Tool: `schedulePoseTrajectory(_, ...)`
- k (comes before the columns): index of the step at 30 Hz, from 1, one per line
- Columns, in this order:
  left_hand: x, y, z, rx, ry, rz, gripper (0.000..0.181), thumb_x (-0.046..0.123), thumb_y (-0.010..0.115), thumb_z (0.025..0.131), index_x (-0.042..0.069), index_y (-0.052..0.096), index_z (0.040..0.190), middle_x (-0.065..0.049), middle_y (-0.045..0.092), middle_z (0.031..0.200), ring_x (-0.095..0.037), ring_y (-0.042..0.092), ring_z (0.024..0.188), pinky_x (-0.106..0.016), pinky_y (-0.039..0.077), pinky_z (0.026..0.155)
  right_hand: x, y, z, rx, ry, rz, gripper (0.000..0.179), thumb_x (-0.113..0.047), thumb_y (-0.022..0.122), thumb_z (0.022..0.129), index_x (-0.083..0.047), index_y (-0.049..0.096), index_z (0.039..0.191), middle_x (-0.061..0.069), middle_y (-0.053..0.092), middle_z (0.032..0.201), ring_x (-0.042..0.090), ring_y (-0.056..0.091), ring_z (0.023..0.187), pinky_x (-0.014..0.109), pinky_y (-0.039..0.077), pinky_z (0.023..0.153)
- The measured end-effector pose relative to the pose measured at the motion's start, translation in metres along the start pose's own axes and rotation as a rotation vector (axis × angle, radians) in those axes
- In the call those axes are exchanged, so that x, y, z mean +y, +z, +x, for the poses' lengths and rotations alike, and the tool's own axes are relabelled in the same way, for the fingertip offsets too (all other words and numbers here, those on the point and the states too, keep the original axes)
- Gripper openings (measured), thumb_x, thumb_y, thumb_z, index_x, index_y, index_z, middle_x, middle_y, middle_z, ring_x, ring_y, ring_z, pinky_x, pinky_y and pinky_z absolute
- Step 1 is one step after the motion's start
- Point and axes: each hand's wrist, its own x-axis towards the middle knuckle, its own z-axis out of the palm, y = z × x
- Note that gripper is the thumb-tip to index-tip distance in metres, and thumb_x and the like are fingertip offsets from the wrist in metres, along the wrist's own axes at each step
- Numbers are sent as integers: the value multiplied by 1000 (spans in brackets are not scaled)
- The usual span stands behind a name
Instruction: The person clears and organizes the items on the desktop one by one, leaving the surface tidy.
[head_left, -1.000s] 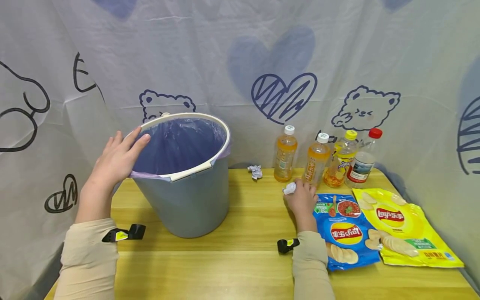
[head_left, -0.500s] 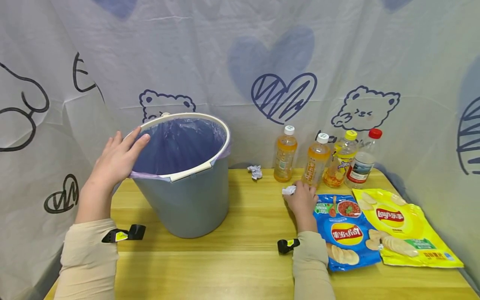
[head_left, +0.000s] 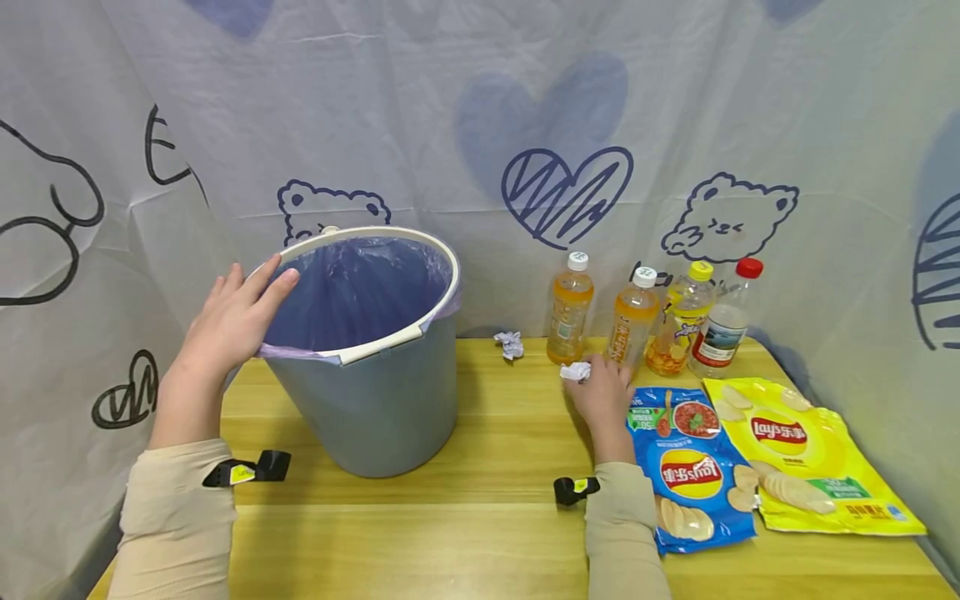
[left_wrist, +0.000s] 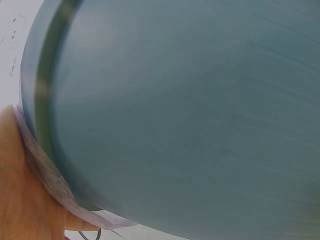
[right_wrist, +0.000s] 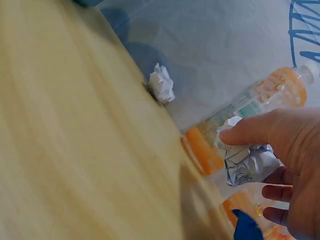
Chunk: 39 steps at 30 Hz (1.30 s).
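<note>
My left hand (head_left: 235, 321) rests on the near-left rim of a grey-blue trash bin (head_left: 375, 400), fingers fairly straight. In the left wrist view, part of that hand (left_wrist: 25, 185) lies against the lilac liner edge (left_wrist: 50, 175) and the bin wall (left_wrist: 165, 115). My right hand (head_left: 602, 400) pinches a crumpled white paper ball (right_wrist: 245, 157) between thumb and fingers, in front of the orange-labelled bottles. Another crumpled paper ball (head_left: 511, 345) lies on the table between the bin and the bottles. A blue chip bag (head_left: 693, 475) lies just right of my right hand.
Two orange-labelled bottles (head_left: 570, 312), a yellow-capped bottle (head_left: 678, 325) and a red-capped bottle (head_left: 723, 329) stand along the back. A yellow chip bag (head_left: 810, 458) lies at the right. Behind the wooden table (head_left: 420, 542) hangs a printed curtain (head_left: 435, 100).
The held paper ball and my right hand have risen slightly. The blue chip bag has shifted a little toward the front. My left hand stays on the bin rim.
</note>
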Motion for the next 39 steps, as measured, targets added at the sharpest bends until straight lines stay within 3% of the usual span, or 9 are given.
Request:
schedulePoseTrajectory(14,1,-2,-1,-7,-4,-2,80,74,9,93,26,-2,157,-31,-17,157,-56,-15,143,-82,1,104,-29,-21,-4,40,-68,27,54,-35,71,87,-5,55,129,20,53,135,40,34,130,59,22,112)
schedulePoseTrajectory(21,1,-2,-2,-16,-19,34,82,76,8,92,28,-2,157,-32,-16,157,-56,-16,143,-82,1,104,-46,-27,-10,48,-105,33,54,-36,71,87,-8,56,130,18,53,137,39,35,130,59,29,107)
schedulePoseTrajectory(39,5,-4,-4,-37,-37,105,88,81,8,88,29,-2,157,-30,-15,158,-55,-18,143,-82,-6,102,-82,-23,-25,54,-238,25,51,-36,73,85,-7,59,125,16,56,132,37,37,130,57,32,108)
